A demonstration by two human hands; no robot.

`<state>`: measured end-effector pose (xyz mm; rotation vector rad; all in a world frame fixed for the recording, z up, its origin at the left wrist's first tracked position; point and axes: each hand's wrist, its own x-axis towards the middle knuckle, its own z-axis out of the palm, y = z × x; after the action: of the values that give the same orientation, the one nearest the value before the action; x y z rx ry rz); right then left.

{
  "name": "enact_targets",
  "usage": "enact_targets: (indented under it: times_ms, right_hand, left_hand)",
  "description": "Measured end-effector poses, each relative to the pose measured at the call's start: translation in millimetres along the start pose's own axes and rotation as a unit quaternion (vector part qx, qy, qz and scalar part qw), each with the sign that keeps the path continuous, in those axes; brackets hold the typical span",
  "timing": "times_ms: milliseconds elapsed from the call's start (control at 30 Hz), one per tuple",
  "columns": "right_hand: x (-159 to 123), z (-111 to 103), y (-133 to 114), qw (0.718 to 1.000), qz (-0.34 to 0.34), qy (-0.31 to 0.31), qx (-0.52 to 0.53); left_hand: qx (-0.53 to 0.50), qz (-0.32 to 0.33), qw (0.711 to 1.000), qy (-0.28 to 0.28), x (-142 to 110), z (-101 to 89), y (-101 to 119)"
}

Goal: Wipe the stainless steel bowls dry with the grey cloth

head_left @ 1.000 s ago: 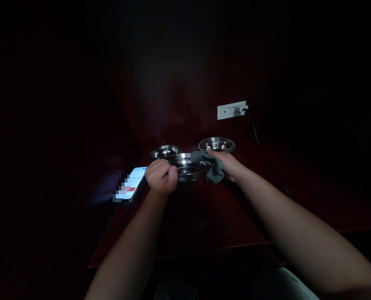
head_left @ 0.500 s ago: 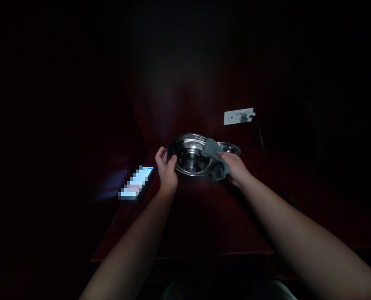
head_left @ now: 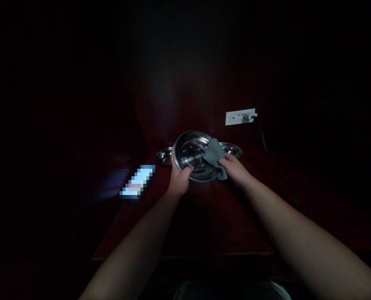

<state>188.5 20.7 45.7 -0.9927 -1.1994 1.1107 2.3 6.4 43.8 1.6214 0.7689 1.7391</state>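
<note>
"What is held at mid-frame?"

"A tilted metal bowl (head_left: 188, 156), gripped by the left hand (head_left: 179, 181); a gray cloth (head_left: 214, 151) is pinched by the right hand (head_left: 236, 170), apparently against the bowl."

Gleaming silver on the held bowl (head_left: 190, 156), grey-green on the cloth (head_left: 215, 153), deep red across the table (head_left: 216, 227), white socket plate (head_left: 233, 118), black cable (head_left: 263, 141)!

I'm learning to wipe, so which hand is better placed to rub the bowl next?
Probably the right hand: it holds the gray cloth against the bowl, while the left hand grips the opposite side.
</note>
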Motion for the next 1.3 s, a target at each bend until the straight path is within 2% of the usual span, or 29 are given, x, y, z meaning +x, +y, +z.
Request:
enact_targets:
  times_ms: [300, 400, 600, 833, 933, 1033, 1167, 1300]
  right_hand:
    - [2.0, -2.5, 6.0, 0.999, 0.01, 0.029, -0.041]
    - [4.5, -5.0, 10.2, 0.997, -0.004, 0.05, -0.061]
    - [8.0, -11.9, 15.3, 0.976, -0.089, 0.093, -0.177]
    - [8.8, -10.4, 18.2, 0.978, -0.111, 0.103, -0.144]
    - [8.2, -7.8, 18.5, 0.983, -0.106, 0.109, -0.107]
    - [7.2, -5.0, 18.1, 0.986, -0.093, 0.115, -0.076]
    - [6.1, -1.4, 17.8, 0.988, -0.09, 0.121, -0.04]
    - [5.3, 1.3, 17.3, 0.988, -0.09, 0.123, -0.013]
  left_hand:
    - [-0.02, 0.009, 1.0, -0.014, -0.3, 1.6, 1.5]
    - [-0.053, -0.027, 0.998, -0.025, 2.1, -1.6, -6.5]
    - [-0.16, -0.138, 0.977, -0.007, 4.6, -4.3, -19.1]
    - [-0.193, -0.153, 0.969, -0.006, 2.8, -2.2, -14.0]
    - [-0.165, -0.133, 0.977, -0.022, 4.1, -4.7, -17.2]
    - [-0.118, -0.081, 0.989, -0.033, 3.8, -5.8, -18.1]
    - [-0.059, -0.011, 0.997, -0.039, -1.8, -1.3, -11.4]
    - [-0.026, 0.012, 0.998, -0.047, -6.3, 4.9, -2.3]
